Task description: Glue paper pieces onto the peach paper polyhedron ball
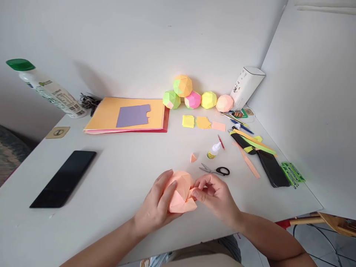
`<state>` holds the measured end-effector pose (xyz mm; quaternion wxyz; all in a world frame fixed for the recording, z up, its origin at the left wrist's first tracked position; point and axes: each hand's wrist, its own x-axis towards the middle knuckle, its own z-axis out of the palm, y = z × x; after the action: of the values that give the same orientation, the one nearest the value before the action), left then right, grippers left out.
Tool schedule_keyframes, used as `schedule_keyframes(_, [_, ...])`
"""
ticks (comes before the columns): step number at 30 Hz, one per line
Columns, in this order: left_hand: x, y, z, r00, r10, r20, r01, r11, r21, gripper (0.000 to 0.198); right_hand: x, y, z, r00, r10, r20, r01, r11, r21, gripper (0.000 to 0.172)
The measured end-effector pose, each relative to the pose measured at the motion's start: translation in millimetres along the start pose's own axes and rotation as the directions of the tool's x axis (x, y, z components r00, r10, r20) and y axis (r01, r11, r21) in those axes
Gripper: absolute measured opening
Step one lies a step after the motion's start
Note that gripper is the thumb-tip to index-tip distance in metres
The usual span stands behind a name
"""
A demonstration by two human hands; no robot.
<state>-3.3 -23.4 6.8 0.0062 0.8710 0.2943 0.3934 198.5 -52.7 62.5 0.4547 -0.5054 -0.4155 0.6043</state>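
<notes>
My left hand (pixel 157 202) is wrapped round a peach folded-paper ball (pixel 182 185) just above the table. Several triangular faces make up the ball, and its right side has a gap with loose flaps. At that gap my right hand (pixel 214 196) pinches a peach paper flap between thumb and fingers. Whether the flap is joined to the ball or separate, I cannot tell. A small peach paper pyramid (pixel 193 158) lies just beyond the ball. Close by are scissors (pixel 215 170) with black handles and a small white glue bottle (pixel 214 151), standing upright.
Finished paper balls (pixel 200 100) sit against the wall, one atop two others. Left are a stack of coloured paper (pixel 102 115), a black tablet (pixel 63 180) and a white bottle (pixel 55 91). Right are paper strips (pixel 247 161), a black phone (pixel 272 168) and pens (pixel 241 126).
</notes>
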Motion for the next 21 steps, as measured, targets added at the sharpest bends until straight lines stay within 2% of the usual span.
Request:
schedule_keyframes(3, [-1.1, -0.4, 0.5, 1.000, 0.015, -0.005, -0.015, 0.998, 0.057, 0.103, 2.9, 0.2, 0.2, 1.000, 0.021, -0.011, -0.020, 0.997, 0.079, 0.031])
schedule_keyframes(9, [-0.4, 0.0, -1.2, 1.000, 0.022, -0.020, -0.020, 0.994, 0.104, 0.097, 6.5, 2.4, 0.2, 0.989, 0.147, 0.017, -0.148, 0.969, 0.199, 0.030])
schedule_keyframes(15, [-2.8, -0.5, -0.3, 1.000, -0.017, -0.024, 0.020, 0.992, 0.125, 0.092, 9.2, 4.9, -0.9, 0.962, 0.269, 0.042, -0.270, 0.923, 0.272, 0.040])
schedule_keyframes(21, [-5.7, 0.1, 0.3, 1.000, 0.007, 0.025, -0.009, 0.994, 0.105, 0.094, 12.1, 6.9, -1.3, 0.946, 0.316, 0.067, -0.320, 0.889, 0.328, 0.037])
